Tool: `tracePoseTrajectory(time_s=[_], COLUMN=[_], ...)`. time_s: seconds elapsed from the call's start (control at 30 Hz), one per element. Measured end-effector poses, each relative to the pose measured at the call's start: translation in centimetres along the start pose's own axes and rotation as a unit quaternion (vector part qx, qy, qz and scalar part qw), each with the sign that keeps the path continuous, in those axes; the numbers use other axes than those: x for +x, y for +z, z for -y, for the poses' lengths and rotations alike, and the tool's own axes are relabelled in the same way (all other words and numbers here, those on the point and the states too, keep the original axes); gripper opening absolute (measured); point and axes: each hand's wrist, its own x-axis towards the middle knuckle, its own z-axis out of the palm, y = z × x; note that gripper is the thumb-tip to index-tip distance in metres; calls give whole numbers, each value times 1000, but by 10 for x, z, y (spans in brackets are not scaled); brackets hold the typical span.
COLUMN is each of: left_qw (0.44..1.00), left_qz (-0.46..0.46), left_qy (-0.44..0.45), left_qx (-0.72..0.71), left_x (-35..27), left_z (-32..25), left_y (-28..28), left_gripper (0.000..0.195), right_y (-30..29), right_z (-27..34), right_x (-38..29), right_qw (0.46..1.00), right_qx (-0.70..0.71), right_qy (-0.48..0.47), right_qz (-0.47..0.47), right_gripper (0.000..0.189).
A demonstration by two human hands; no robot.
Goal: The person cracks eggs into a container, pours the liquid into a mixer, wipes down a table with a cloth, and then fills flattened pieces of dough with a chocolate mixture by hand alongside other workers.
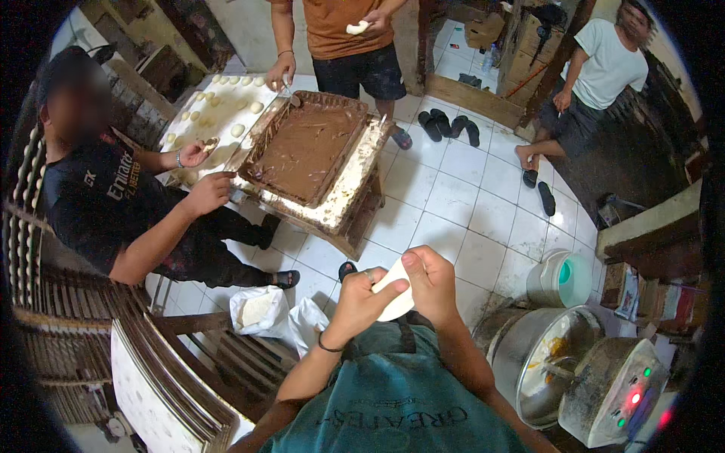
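Observation:
Both my hands hold one flattened piece of pale dough (395, 300) in front of my waist. My left hand (368, 303) grips its left side, thumb across the front, a ring on one finger. On the right side, my right hand (430, 280) pinches the dough's upper edge with the thumb. Beyond them stands a table with a rectangular tray of brown filling (308, 150). Round dough balls (237, 130) lie in rows on the white surface to its left.
A co-worker in black (130, 198) stands left, another in an orange shirt (351, 28) behind the table; a third person (600, 68) sits back right. A dough mixer (546, 362) and bucket (558, 280) stand right. White sacks (257, 311) and stacked trays (164, 390) are at lower left.

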Motion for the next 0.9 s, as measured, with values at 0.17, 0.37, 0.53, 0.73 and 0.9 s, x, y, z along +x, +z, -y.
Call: tracePoseTrajectory(time_s=[0.17, 0.37, 0.53, 0.73, 0.9], left_qw=[947, 960, 964, 996, 991], left_qz=[-109, -189, -137, -57, -24], left_qy=[-28, -25, -43, 26, -64], left_qx=[-300, -205, -225, 68, -113], left_x=[3, 22, 31, 41, 60], left_z=[1, 2, 2, 16, 18], left_y=[12, 6, 4, -3, -32], left_gripper=[25, 21, 21, 23, 20], right_y=[2, -7, -11, 9, 15], right_z=[-11, -29, -30, -20, -31], right_x=[0, -6, 9, 38, 71], right_qw=[935, 983, 974, 995, 999], right_qx=[343, 121, 173, -60, -7], right_qy=[13, 70, -45, -72, -53], right_qz=[89, 121, 141, -28, -12], right_gripper=[24, 33, 24, 29, 41])
